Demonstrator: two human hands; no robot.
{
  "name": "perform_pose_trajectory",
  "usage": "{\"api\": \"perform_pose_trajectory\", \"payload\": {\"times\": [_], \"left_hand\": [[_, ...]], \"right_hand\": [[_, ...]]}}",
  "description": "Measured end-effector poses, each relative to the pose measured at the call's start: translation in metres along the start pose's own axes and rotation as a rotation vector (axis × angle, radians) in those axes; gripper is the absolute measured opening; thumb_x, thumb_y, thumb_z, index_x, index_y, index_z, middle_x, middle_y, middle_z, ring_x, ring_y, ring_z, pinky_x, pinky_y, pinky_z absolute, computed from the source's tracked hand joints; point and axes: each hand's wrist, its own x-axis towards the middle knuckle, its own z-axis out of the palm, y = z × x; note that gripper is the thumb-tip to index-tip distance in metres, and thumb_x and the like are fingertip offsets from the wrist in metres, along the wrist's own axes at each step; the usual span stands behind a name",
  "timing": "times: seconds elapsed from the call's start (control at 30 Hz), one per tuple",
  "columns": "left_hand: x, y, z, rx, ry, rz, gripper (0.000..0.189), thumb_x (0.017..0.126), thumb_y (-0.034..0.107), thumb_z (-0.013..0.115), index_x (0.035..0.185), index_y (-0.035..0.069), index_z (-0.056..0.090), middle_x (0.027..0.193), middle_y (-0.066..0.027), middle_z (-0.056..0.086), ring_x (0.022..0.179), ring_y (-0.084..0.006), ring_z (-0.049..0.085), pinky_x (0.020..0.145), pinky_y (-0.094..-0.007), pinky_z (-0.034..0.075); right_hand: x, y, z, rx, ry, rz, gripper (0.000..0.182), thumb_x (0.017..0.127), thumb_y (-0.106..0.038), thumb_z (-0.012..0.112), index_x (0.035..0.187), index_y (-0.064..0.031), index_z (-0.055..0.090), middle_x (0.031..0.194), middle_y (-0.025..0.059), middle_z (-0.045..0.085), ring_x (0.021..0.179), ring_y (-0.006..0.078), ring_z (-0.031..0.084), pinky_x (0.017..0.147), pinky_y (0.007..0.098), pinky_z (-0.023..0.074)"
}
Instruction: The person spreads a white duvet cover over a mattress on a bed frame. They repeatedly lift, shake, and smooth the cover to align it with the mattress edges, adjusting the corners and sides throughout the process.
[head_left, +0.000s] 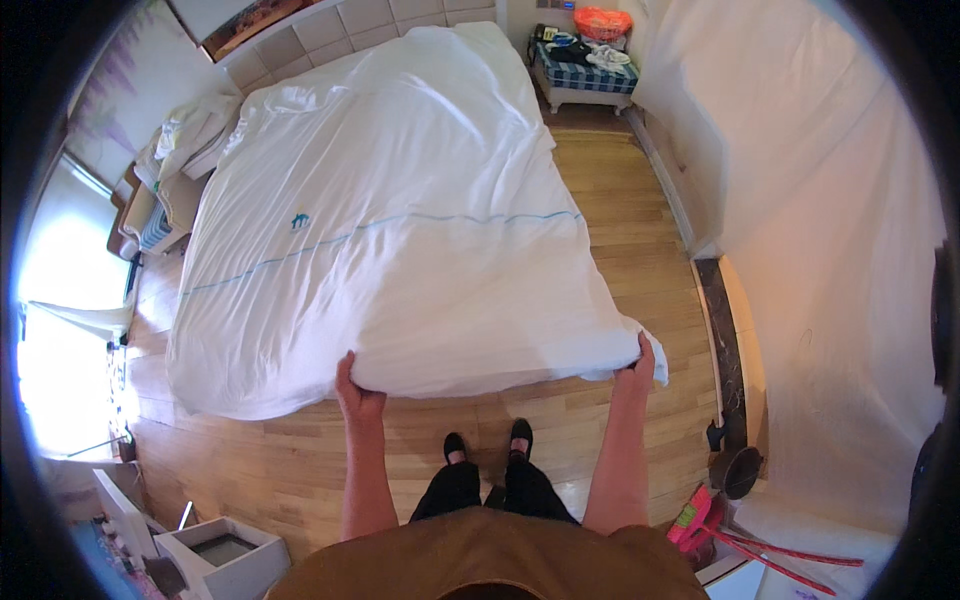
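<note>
A white duvet cover (465, 300) with a thin blue stripe and a small blue emblem lies spread, wrinkled, over the bed in front of me. Its near edge is lifted off the floor between my hands. My left hand (360, 390) grips that edge left of centre, thumb on top and the other fingers hidden under the cloth. At the right corner my right hand (634, 366) holds the edge, and a loose flap of cloth hangs beyond it. To the left of my left hand the cover droops towards the floor.
A tufted headboard (330, 34) stands at the far end. A nightstand (589, 94) bears cloths and an orange bag. An armchair (161, 202) stands left, near the window. Behind me are an open white drawer (225, 551) and a pink broom (690, 517). Wood flooring (622, 202) surrounds the bed.
</note>
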Motion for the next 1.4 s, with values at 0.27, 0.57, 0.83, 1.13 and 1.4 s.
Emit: {"api": "perform_pose_trajectory", "payload": {"times": [0.27, 0.57, 0.83, 1.13, 1.4], "left_hand": [[-0.013, 0.012, -0.004, 0.06, 0.096, -0.061, 0.038, 0.072, 0.021, 0.056, 0.104, 0.002, 0.047, 0.105, -0.0127, 0.051, 0.097, -0.0268, 0.048, 0.082, -0.0426, 0.04], [0.046, 0.043, -0.001, 0.098, -0.029, -0.016, 0.034, 0.073, 0.02, 0.055, 0.102, 0.003, 0.048, 0.102, -0.0128, 0.052, 0.093, -0.0272, 0.05, 0.082, -0.0428, 0.041], [0.022, 0.074, -0.081, 0.424, 0.175, 0.269, 0.037, 0.078, 0.02, 0.046, 0.111, 0.003, 0.044, 0.111, -0.0094, 0.048, 0.101, -0.0188, 0.047, 0.085, -0.0321, 0.04], [-0.075, 0.041, -0.159, 0.314, 0.255, 0.079, 0.038, 0.064, 0.007, 0.055, 0.101, 0.0, 0.047, 0.096, -0.0131, 0.049, 0.093, -0.0272, 0.049, 0.083, -0.039, 0.041], [-0.065, 0.009, -0.3, 1.969, 0.042, 0.607, 0.035, 0.055, -0.001, 0.061, 0.087, 0.01, 0.054, 0.084, -0.0162, 0.049, 0.079, -0.0288, 0.053, 0.062, -0.0423, 0.044]], "right_hand": [[0.004, 0.019, -0.085, -0.103, 0.252, 0.149, 0.032, 0.074, -0.017, 0.052, 0.103, -0.0041, 0.05, 0.099, 0.0111, 0.056, 0.089, 0.0251, 0.055, 0.075, 0.0392, 0.0462], [0.021, -0.005, -0.018, -0.265, -0.086, 0.108, 0.031, 0.076, -0.016, 0.048, 0.103, -0.0017, 0.049, 0.105, 0.0136, 0.052, 0.097, 0.0276, 0.051, 0.082, 0.04, 0.0433], [-0.112, -0.023, 0.011, -1.448, -0.22, -0.15, 0.036, 0.084, -0.019, 0.038, 0.111, 0.0041, 0.043, 0.109, 0.014, 0.048, 0.094, 0.0256, 0.05, 0.084, 0.0306, 0.0391], [-0.17, -0.008, -0.12, -1.516, -0.311, -0.477, 0.014, 0.062, -0.006, 0.056, 0.072, 0.0035, 0.054, 0.07, 0.0153, 0.058, 0.074, 0.0259, 0.056, 0.07, 0.0351, 0.0421], [-0.181, 0.02, -0.118, -0.774, -0.014, 0.034, 0.036, 0.052, -0.008, 0.069, 0.081, 0.0044, 0.052, 0.076, 0.0171, 0.057, 0.076, 0.0219, 0.056, 0.068, 0.0331, 0.0446]]}}
